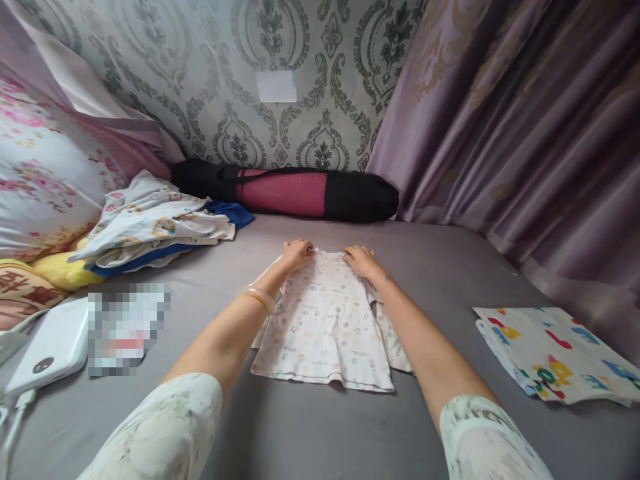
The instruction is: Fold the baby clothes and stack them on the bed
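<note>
A small white long-sleeved shirt [327, 327] with a pastel print lies spread on the grey bed sheet [300, 433], its collar away from me and its hem towards me. At the shoulder left of the collar, my left hand [299, 254] is closed on the fabric, fingertips curled at the edge. My right hand [362, 260] grips the opposite shoulder in the same way. Part of one sleeve shows beside the shirt under my right forearm; the other sleeve is mostly hidden behind my left forearm.
A folded cloth with colourful letters [560, 353] lies at right. On the left are a heap of clothes [160, 217], a floral pillow [45, 167], a white power bank [53, 347] with a cable, and a blurred-out packet [125, 330]. A black and red long bag [285, 192] lies along the wall.
</note>
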A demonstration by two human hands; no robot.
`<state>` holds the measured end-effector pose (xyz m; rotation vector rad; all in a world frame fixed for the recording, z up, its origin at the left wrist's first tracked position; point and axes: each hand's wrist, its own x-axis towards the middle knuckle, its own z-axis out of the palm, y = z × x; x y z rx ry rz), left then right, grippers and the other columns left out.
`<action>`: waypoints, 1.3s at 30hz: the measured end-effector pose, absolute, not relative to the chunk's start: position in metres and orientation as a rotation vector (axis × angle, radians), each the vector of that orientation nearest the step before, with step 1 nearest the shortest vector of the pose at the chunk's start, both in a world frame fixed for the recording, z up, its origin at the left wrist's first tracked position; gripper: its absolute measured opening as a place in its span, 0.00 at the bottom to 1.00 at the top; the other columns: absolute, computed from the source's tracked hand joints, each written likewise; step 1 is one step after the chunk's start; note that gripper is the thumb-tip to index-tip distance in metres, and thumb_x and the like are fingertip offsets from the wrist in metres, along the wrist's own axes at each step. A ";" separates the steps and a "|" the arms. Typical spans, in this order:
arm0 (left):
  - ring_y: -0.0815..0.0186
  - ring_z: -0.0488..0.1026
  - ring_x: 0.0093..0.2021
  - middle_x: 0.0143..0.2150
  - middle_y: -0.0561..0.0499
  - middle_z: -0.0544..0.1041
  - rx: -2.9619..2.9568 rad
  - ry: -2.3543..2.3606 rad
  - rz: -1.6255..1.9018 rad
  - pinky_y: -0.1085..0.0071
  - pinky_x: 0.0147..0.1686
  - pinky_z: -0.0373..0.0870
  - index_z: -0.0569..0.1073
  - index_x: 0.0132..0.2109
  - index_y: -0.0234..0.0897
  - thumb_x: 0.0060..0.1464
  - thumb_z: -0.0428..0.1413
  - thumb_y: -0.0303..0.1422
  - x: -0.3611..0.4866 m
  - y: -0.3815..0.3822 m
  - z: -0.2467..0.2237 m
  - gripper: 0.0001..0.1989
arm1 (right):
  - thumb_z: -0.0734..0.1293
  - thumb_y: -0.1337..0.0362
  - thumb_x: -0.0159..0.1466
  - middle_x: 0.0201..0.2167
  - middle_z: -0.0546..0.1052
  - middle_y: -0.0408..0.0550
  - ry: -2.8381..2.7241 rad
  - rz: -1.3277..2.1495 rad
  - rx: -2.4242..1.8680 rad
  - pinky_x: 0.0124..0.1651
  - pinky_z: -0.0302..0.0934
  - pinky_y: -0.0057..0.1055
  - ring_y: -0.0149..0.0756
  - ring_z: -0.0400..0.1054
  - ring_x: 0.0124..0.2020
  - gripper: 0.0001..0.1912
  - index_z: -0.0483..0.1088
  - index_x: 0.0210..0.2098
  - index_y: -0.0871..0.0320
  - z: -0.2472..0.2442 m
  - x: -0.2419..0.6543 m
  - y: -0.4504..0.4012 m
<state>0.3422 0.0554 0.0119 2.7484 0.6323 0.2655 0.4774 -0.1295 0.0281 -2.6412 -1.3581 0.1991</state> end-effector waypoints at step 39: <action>0.58 0.72 0.49 0.46 0.41 0.76 2.724 -0.010 0.389 0.63 0.52 0.66 0.74 0.45 0.34 0.61 0.44 0.25 0.393 -0.073 0.002 0.15 | 0.69 0.48 0.58 0.21 0.74 0.45 -0.694 0.452 -2.612 0.23 0.55 0.24 0.35 0.70 0.25 0.19 0.72 0.26 0.58 0.026 0.430 -0.305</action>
